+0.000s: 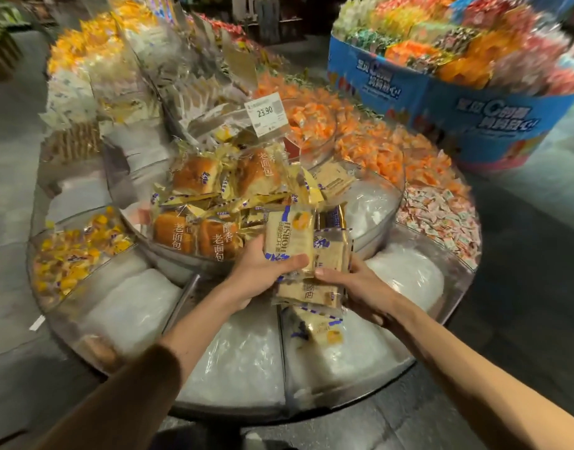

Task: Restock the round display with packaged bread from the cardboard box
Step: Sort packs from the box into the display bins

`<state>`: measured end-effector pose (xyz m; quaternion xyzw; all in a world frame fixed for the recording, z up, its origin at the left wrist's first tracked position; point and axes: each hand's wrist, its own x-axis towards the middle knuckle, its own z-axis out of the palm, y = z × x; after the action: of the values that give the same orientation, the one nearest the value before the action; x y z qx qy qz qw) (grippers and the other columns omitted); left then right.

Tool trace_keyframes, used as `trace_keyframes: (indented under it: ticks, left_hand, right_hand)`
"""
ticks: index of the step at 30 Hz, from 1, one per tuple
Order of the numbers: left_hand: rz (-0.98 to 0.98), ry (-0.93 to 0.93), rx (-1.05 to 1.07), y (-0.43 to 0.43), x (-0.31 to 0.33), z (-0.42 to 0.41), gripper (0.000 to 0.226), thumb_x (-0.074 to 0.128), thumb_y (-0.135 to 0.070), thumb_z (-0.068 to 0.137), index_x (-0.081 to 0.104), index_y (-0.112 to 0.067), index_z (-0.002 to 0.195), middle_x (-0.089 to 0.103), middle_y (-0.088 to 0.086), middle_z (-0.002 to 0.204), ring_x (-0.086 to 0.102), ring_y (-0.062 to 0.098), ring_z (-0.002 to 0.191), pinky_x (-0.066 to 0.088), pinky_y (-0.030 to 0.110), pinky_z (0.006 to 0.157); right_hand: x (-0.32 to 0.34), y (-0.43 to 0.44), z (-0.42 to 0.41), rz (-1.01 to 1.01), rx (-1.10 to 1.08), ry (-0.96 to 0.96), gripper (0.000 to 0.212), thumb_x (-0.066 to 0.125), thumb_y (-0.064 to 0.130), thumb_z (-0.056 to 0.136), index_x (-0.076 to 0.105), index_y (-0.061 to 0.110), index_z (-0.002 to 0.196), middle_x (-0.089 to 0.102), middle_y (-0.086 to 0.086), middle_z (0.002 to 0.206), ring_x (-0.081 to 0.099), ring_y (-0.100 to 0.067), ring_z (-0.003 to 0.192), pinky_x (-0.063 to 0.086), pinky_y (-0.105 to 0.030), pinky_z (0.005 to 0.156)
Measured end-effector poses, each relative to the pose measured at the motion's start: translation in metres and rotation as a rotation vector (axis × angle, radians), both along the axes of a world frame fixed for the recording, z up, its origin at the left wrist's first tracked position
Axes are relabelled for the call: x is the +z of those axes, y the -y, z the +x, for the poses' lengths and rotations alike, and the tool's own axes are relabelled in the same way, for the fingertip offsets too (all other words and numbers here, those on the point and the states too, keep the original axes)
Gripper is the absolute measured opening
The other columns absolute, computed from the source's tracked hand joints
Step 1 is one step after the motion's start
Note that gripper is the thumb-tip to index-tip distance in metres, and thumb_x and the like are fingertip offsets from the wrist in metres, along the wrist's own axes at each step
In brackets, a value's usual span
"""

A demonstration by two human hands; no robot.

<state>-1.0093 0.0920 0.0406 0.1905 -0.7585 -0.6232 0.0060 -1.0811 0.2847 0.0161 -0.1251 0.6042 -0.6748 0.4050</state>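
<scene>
Left hand (263, 271) thumb and curled fingers clamp a stack of pale bread packets (292, 235); right hand (360, 287) pinches its other edge (both gripping). The stack hovers straight below the price tag (266, 113), over the round display (233, 362); one loose packet (318, 329) lies lower still. Step looks like placing. Next: lower and release beside it. Cardboard box unseen.

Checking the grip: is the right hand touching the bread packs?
Touching. The head view shows the right hand with its thumb pressed on the front of the bread packs, which the left hand also holds.
</scene>
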Motion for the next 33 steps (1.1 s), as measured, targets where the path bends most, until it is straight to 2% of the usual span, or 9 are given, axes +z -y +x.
trace_keyframes:
  ticks: [2, 5, 8, 13, 17, 22, 28, 30, 33]
  left_hand:
    - [-0.004, -0.004, -0.029, 0.008, -0.005, -0.002, 0.034, 0.080, -0.039, 0.078, 0.062, -0.030, 0.105, 0.073, -0.015, 0.097, 0.068, -0.004, 0.088, 0.056, 0.024, 0.080]
    - [0.128, 0.059, -0.058, 0.026, -0.009, -0.003, 0.055, 0.065, -0.061, 0.078, 0.059, -0.029, 0.123, 0.071, -0.008, 0.115, 0.068, 0.011, 0.106, 0.061, 0.042, 0.082]
    - [0.184, 0.123, -0.099, 0.041, -0.015, -0.006, 0.040, 0.070, -0.036, 0.090, 0.055, -0.027, 0.127, 0.070, -0.004, 0.118, 0.069, 0.016, 0.106, 0.061, 0.043, 0.077]
    - [0.213, 0.122, -0.075, 0.051, -0.015, -0.017, 0.050, 0.078, -0.007, 0.082, 0.053, -0.023, 0.122, 0.071, 0.005, 0.111, 0.073, 0.015, 0.085, 0.057, 0.029, 0.059]
    - [0.157, 0.064, -0.111, 0.046, -0.010, -0.030, 0.046, 0.083, -0.005, 0.074, 0.062, -0.021, 0.112, 0.074, 0.005, 0.097, 0.071, 0.016, 0.072, 0.053, 0.026, 0.051]
    - [0.137, 0.052, -0.119, 0.019, -0.007, -0.043, 0.049, 0.082, 0.001, 0.073, 0.065, -0.018, 0.115, 0.074, -0.001, 0.084, 0.065, 0.012, 0.070, 0.052, 0.024, 0.052]
    - [0.009, 0.095, -0.091, -0.020, -0.007, -0.047, 0.075, 0.092, -0.002, 0.059, 0.060, -0.022, 0.124, 0.074, -0.001, 0.110, 0.069, 0.018, 0.104, 0.055, 0.034, 0.090]
    - [-0.025, 0.079, -0.016, -0.033, -0.008, -0.045, 0.092, 0.094, -0.004, 0.052, 0.053, -0.017, 0.133, 0.068, -0.003, 0.115, 0.067, 0.014, 0.104, 0.057, 0.029, 0.087]
    - [-0.040, 0.024, 0.019, -0.046, -0.005, -0.038, 0.084, 0.092, 0.000, 0.055, 0.051, -0.019, 0.126, 0.063, -0.004, 0.110, 0.069, 0.004, 0.086, 0.055, 0.016, 0.065]
  right_hand:
    - [-0.003, 0.007, 0.002, -0.006, -0.037, 0.044, 0.062, 0.080, 0.011, 0.078, 0.051, 0.006, 0.133, 0.069, -0.018, 0.121, 0.069, -0.036, 0.107, 0.058, -0.050, 0.086]
    - [-0.009, 0.014, -0.002, 0.025, -0.076, 0.044, 0.064, 0.081, 0.012, 0.075, 0.051, 0.005, 0.132, 0.069, -0.019, 0.121, 0.070, -0.035, 0.106, 0.060, -0.040, 0.080]
    - [-0.018, 0.016, -0.006, 0.042, -0.085, 0.062, 0.075, 0.086, 0.016, 0.071, 0.048, 0.003, 0.135, 0.069, -0.019, 0.121, 0.068, -0.038, 0.108, 0.059, -0.045, 0.084]
    - [-0.010, 0.006, -0.015, 0.031, -0.141, 0.085, 0.053, 0.066, -0.002, 0.083, 0.048, 0.000, 0.133, 0.073, -0.016, 0.112, 0.073, -0.031, 0.097, 0.061, -0.035, 0.070]
    - [-0.009, -0.015, -0.036, 0.037, -0.186, 0.107, 0.058, 0.073, 0.007, 0.077, 0.053, 0.004, 0.131, 0.074, -0.015, 0.112, 0.072, -0.032, 0.100, 0.056, -0.053, 0.090]
    - [-0.011, -0.045, -0.060, -0.033, -0.181, 0.192, 0.051, 0.065, 0.004, 0.074, 0.059, 0.003, 0.125, 0.072, -0.017, 0.114, 0.072, -0.031, 0.100, 0.062, -0.043, 0.077]
    - [-0.011, -0.089, -0.093, -0.080, -0.080, 0.323, 0.044, 0.059, 0.000, 0.074, 0.061, 0.005, 0.118, 0.075, -0.017, 0.105, 0.075, -0.029, 0.085, 0.062, -0.041, 0.063]
    - [-0.011, -0.099, -0.100, -0.083, -0.042, 0.319, 0.045, 0.059, -0.001, 0.074, 0.060, 0.003, 0.119, 0.076, -0.016, 0.100, 0.075, -0.028, 0.082, 0.061, -0.038, 0.062]
    - [-0.009, -0.109, -0.106, -0.058, -0.015, 0.339, 0.054, 0.066, -0.006, 0.071, 0.058, -0.002, 0.124, 0.075, -0.018, 0.098, 0.075, -0.028, 0.080, 0.060, -0.034, 0.059]
